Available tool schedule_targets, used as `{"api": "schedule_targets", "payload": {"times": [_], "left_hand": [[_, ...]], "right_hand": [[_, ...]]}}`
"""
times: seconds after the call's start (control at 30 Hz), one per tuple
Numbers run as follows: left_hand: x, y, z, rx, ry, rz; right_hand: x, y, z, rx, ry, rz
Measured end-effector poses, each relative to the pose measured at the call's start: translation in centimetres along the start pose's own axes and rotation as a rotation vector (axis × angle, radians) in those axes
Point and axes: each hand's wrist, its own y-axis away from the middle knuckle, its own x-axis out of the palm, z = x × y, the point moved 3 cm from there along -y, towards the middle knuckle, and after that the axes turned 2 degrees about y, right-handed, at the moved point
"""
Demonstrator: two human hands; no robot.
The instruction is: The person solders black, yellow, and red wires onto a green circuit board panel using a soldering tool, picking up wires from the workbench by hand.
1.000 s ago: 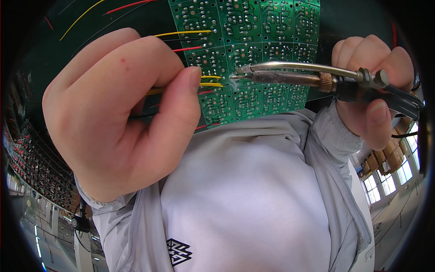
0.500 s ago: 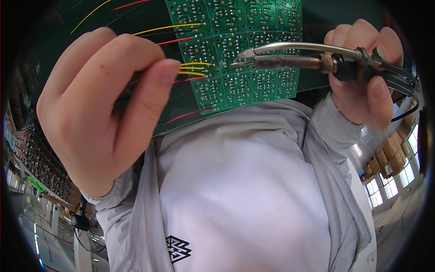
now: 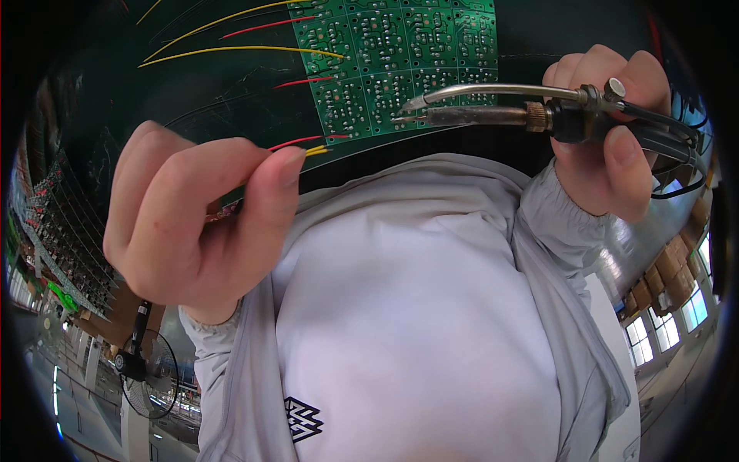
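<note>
My left hand (image 3: 196, 223) pinches a small bundle of thin yellow and red wires (image 3: 314, 146) between thumb and forefinger, just left of and below a green circuit board (image 3: 400, 61). My right hand (image 3: 612, 146) grips the black handle of a soldering iron (image 3: 493, 112) with a curved metal feed tube above it. The iron's tip points left and hovers at the board's lower edge. Several yellow and red wires (image 3: 231, 50) run from the board off to the upper left.
My pale grey jacket and white top (image 3: 416, 323) fill the lower middle. A dark green work surface (image 3: 192, 92) lies behind the board. A standing fan (image 3: 146, 369) is at lower left, stacked boxes (image 3: 654, 285) and windows at right.
My left hand has pulled down and away from the board with the wire ends. The soldering iron's tip has drawn back slightly from the solder pads.
</note>
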Motion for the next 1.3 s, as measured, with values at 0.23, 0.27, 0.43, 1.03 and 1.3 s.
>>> {"api": "schedule_targets", "payload": {"times": [0.23, 0.27, 0.43, 1.03, 1.3], "left_hand": [[1.5, 0.4, 1.3, 0.048, 0.126, -0.036], [1.7, 0.3, 1.3, 0.045, 0.117, -0.029], [1.9, 0.2, 1.5, 0.037, 0.126, -0.027], [2.0, 0.1, 1.8, 0.081, 0.045, -0.027], [2.2, 0.1, 1.9, 0.092, 0.060, -0.016]], "right_hand": [[0.3, 0.5, -0.1, -0.017, -0.009, -0.007], [0.3, 0.3, -0.2, -0.026, -0.017, -0.014], [0.3, 0.2, -0.4, -0.026, 0.002, -0.011], [0.4, -0.8, -0.4, -0.034, 0.113, 0.161], [0.9, -0.8, -0.3, -0.003, 0.150, 0.157]]}}
